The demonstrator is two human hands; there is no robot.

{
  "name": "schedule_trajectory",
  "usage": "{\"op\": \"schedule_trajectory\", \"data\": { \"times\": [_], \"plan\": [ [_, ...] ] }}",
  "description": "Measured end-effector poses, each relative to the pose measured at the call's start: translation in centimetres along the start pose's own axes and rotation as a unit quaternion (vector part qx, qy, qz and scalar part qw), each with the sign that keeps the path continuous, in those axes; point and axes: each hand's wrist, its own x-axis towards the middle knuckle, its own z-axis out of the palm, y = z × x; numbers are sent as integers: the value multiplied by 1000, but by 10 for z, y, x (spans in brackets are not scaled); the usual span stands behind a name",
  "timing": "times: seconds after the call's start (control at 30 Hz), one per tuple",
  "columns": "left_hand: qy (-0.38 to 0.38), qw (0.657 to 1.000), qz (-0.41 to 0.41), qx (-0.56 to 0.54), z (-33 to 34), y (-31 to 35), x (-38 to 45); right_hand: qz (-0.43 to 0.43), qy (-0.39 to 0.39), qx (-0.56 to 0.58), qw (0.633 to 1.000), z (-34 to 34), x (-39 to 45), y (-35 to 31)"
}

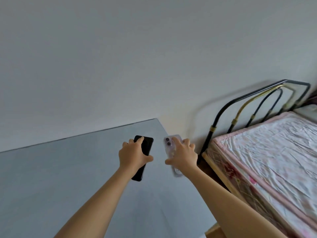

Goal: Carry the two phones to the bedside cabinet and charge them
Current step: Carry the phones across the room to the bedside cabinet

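My left hand point(133, 155) grips a black phone point(145, 145) from above, fingers wrapped over its top edge, over the pale blue-grey tabletop point(60, 177). My right hand point(184, 153) holds a light pink phone point(169, 145) in a clear case, its back with two camera lenses facing up, at the table's right edge. Both phones are partly hidden by my fingers. Whether they rest on the table or are lifted off it cannot be told. No bedside cabinet or charger is in view.
A bed with a pink-edged floral mattress point(265, 160) stands at the right. Its black and brass metal headboard point(248, 107) is against the white wall point(120, 57). A narrow gap separates the table's right edge from the bed frame.
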Motion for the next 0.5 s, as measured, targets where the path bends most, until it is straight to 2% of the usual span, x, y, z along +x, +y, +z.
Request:
{"op": "schedule_trajectory", "data": {
  "times": [0.27,0.5],
  "plan": [
    [-29,992,120,-4,-13,37,-12,101,59,18,993,-30,-51,20],
    [-69,968,242,-15,-3,83,-60,188,104,12,977,-45,-124,52]
  ]
}}
